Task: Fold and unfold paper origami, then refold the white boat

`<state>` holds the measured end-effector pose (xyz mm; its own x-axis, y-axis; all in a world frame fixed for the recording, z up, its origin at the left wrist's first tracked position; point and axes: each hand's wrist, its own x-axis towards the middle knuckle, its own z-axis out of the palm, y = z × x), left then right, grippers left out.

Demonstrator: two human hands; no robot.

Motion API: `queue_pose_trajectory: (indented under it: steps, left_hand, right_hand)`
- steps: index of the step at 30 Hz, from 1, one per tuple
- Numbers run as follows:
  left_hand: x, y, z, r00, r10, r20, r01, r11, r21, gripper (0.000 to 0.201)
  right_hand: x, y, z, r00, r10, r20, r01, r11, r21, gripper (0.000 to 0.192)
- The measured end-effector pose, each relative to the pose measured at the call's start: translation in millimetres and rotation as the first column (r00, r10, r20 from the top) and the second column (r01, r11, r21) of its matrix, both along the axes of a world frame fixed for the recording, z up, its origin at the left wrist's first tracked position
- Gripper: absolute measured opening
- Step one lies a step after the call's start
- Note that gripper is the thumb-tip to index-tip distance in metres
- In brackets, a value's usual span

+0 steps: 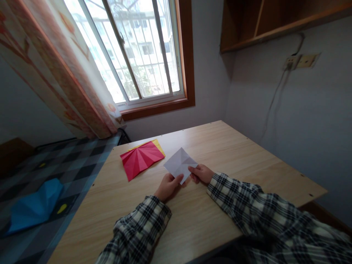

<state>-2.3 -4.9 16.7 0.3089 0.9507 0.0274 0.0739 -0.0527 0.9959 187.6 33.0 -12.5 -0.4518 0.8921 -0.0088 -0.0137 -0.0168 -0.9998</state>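
Fingers: both sets pinch the near corner of a white folded paper (180, 164). Left thumb sits on top at the lower edge; right fingertips curl over the right-hand side.
Left hand (168, 186): closed on the paper's bottom corner, wrist resting on the wooden table (220, 146). Looks like it's steadying the sheet so it doesn't slide.
Right hand (202, 173): also gripping the paper, just beside the left, knuckles toward the camera.
White paper: a creased square turned like a diamond, held low over the table, far corner maybe a bit raised, can't tell for sure. Fold lines show across it.
Red paper (140, 159): fan-creased sheet lying flat on the table to the left, well apart from the hands, with a yellow sheet (159, 145) peeking out under its far edge.
Blue paper (34, 206): creased too, lying off the table on the checked cover (77, 161) at left.
Background: window (137, 51), curtain (60, 69), wall socket (291, 62) with a cable hanging down.
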Motion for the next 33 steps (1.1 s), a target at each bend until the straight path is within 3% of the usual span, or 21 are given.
queue_pose_trajectory:
  steps: [6,13,17,24,29,33]
  left_hand:
    - [0,1,-4.8,0.998,-0.01,0.062,0.013,0.999,-0.051,0.041]
    - [-2,2,-7.4,1.0,-0.001,0.029,0.002,0.999,-0.038,0.038]
    - [-3,2,-7.6,0.999,0.016,0.045,-0.015,0.999,-0.033,0.036]
    - [-1,5,-9.2,0.949,0.149,0.278,-0.123,0.987,-0.108,0.046]
    - [0,5,-6.9,0.931,0.228,0.286,-0.2,0.972,-0.125,0.047]
    - [0,6,-8.3,0.928,0.22,0.302,-0.186,0.973,-0.138,0.047]
  right_hand:
    - [2,3,-0.2,0.997,-0.039,-0.067,0.04,0.999,0.016,0.067]
    - [3,7,-7.7,0.987,-0.112,-0.111,0.116,0.993,0.023,0.063]
    - [4,7,-5.6,0.993,-0.095,-0.065,0.1,0.992,0.08,0.062]
    - [3,2,1.2,0.999,-0.045,-0.015,0.046,0.995,0.088,0.062]
    - [4,1,4.4,1.0,-0.023,0.016,0.021,0.993,0.117,0.061]
    - [4,2,3.9,1.0,-0.006,-0.007,0.007,0.993,0.116,0.056]
